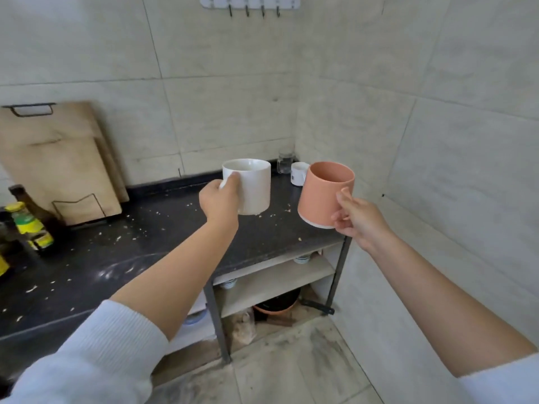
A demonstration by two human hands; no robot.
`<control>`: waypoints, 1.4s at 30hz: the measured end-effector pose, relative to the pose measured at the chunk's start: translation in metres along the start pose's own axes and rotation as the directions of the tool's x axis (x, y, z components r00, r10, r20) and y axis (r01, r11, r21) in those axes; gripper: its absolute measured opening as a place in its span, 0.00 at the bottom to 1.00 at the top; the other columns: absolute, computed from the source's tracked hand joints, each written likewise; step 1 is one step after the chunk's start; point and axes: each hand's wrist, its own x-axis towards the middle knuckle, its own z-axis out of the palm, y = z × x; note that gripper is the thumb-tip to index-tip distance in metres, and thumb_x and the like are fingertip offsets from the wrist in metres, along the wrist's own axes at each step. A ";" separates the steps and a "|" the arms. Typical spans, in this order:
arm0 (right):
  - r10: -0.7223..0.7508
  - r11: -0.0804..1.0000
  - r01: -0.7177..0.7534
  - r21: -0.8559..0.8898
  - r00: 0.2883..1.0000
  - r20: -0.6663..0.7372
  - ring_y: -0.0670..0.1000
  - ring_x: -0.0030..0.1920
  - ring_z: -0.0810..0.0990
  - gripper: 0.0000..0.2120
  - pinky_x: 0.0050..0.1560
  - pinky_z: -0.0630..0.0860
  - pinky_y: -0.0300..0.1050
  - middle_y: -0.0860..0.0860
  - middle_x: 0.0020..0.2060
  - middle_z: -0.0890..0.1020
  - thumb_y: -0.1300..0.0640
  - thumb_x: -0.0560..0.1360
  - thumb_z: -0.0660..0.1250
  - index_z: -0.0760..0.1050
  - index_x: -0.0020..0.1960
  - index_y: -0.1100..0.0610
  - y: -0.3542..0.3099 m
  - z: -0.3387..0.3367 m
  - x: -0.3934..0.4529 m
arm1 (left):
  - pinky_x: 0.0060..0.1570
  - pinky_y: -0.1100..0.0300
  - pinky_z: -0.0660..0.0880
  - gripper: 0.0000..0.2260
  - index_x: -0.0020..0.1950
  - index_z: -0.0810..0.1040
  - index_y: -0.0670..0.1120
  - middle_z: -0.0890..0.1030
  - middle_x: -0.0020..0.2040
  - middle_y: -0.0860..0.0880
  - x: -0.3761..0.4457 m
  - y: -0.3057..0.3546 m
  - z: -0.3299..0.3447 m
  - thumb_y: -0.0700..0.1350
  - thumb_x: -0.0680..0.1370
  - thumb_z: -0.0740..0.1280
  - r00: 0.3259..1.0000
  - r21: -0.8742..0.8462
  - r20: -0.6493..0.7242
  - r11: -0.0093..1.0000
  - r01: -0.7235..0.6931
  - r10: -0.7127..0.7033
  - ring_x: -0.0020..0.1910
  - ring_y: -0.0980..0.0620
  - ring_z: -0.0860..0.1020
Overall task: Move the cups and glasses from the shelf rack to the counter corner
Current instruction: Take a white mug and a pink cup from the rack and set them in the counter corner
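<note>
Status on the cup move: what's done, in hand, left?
Done: a clear glass jar-style mug and a small white cup with dark print already stand in the black counter's corner.
In hand: left hand carries a plain white ceramic mug, right hand a salmon-pink tapered mug, both above the counter.
Left: at least two small cups on the shelf rack, one and another.

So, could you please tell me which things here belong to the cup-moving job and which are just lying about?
Part of the job:
white mug in left hand
orange mug in right hand
glass jar mug and small white cup, in the counter corner
shelf rack

Lying about:
cutting boards
bottles
wall hooks
</note>
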 end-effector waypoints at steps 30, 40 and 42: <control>0.353 0.913 -0.328 -0.243 0.933 0.068 0.59 0.54 0.80 0.21 0.55 0.76 0.52 0.61 0.56 0.79 0.53 0.74 0.65 0.72 0.61 0.65 0.053 0.115 0.464 | 0.38 0.60 0.70 0.14 0.63 0.71 0.38 0.75 0.53 0.46 0.412 -0.174 0.225 0.43 0.80 0.59 0.859 0.085 0.187 0.879 0.468 -0.476 0.44 0.52 0.74; 0.412 0.883 -0.397 -0.251 0.911 0.009 0.58 0.49 0.82 0.10 0.58 0.77 0.57 0.62 0.46 0.83 0.52 0.73 0.66 0.79 0.39 0.59 0.098 0.152 0.540 | 0.54 0.52 0.68 0.11 0.39 0.70 0.42 0.73 0.42 0.46 0.483 -0.245 0.260 0.43 0.80 0.58 0.814 0.117 0.229 0.845 0.521 -0.534 0.47 0.49 0.71; 0.411 0.877 -0.396 -0.270 0.911 -0.001 0.57 0.47 0.82 0.11 0.59 0.76 0.58 0.61 0.44 0.84 0.52 0.73 0.66 0.79 0.38 0.59 0.103 0.154 0.550 | 0.57 0.50 0.69 0.12 0.37 0.70 0.43 0.73 0.41 0.47 0.492 -0.254 0.271 0.43 0.80 0.59 0.823 0.134 0.194 0.846 0.516 -0.533 0.46 0.49 0.72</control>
